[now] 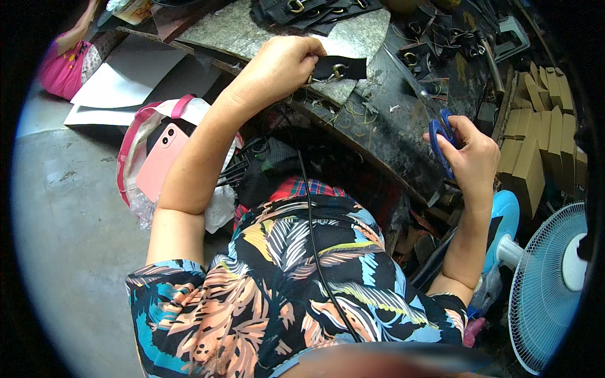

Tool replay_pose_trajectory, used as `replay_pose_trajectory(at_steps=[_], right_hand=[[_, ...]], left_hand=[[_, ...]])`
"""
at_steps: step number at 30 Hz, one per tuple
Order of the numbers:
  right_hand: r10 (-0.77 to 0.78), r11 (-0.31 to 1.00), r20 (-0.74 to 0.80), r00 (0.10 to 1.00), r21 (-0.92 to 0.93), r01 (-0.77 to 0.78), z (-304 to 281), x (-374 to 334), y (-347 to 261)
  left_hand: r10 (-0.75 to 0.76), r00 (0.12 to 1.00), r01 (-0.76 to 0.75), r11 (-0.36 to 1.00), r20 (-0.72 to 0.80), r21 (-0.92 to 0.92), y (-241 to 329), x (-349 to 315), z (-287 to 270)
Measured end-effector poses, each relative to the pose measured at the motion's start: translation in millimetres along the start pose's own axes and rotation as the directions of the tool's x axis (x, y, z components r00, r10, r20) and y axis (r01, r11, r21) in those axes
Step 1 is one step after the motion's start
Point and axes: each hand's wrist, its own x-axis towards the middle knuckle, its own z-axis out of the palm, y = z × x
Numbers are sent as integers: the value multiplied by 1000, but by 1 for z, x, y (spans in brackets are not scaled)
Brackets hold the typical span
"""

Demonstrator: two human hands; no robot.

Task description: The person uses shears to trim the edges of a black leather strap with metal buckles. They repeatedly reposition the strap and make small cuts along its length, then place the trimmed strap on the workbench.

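The left hand (280, 63) is clenched on one end of a black strap (343, 67) with a metal ring (338, 70), pinching it between thumb and fingers so the free end sticks out to the right of the grip, over the edge of a grey stone slab (353, 38). The right hand (471, 154) is closed around the blue handles of scissors (435, 120), whose blades run up and to the left from the grip, across the dark bench (391, 126), with the tips well apart from the strap. The step in hand looks like trimming: strap picked up and presented, scissors gripped but not yet brought to it. I judge that the next move calls for bringing blades and strap together, with the left pinch keeping the strap flat and steady just beyond the fingertips and the blades meeting it clear of the ring and of the thumb. Beyond the left grip lie more black straps (315, 12) with rings. Right of the scissors hand stand tan boxes (535, 138) and, below it, a pale blue fan (548, 283). Below the left forearm a pink phone (161, 160) lies in a bag (142, 120).
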Motion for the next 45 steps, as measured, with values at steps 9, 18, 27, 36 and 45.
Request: replay_pose_trajectory(at_steps=[9, 18, 27, 36, 45], right_hand=[[-13, 1000, -31, 999, 9, 13, 0, -2, -4], [-123, 967, 46, 991, -219, 130, 13, 11, -6], [-88, 968, 27, 996, -235, 92, 10, 11, -8], [-26, 985, 50, 998, -169, 34, 4, 12, -11], [-37, 994, 94, 995, -101, 46, 25, 16, -14]], left_hand=[[562, 821, -434, 724, -94, 537, 0, -8, 13], [426, 883, -332, 863, -194, 381, 5, 13, 30], [420, 869, -281, 854, -261, 437, 9, 20, 43], [446, 856, -269, 816, -261, 511, 15, 28, 54], [191, 894, -149, 980, -405, 135, 7, 29, 55]])
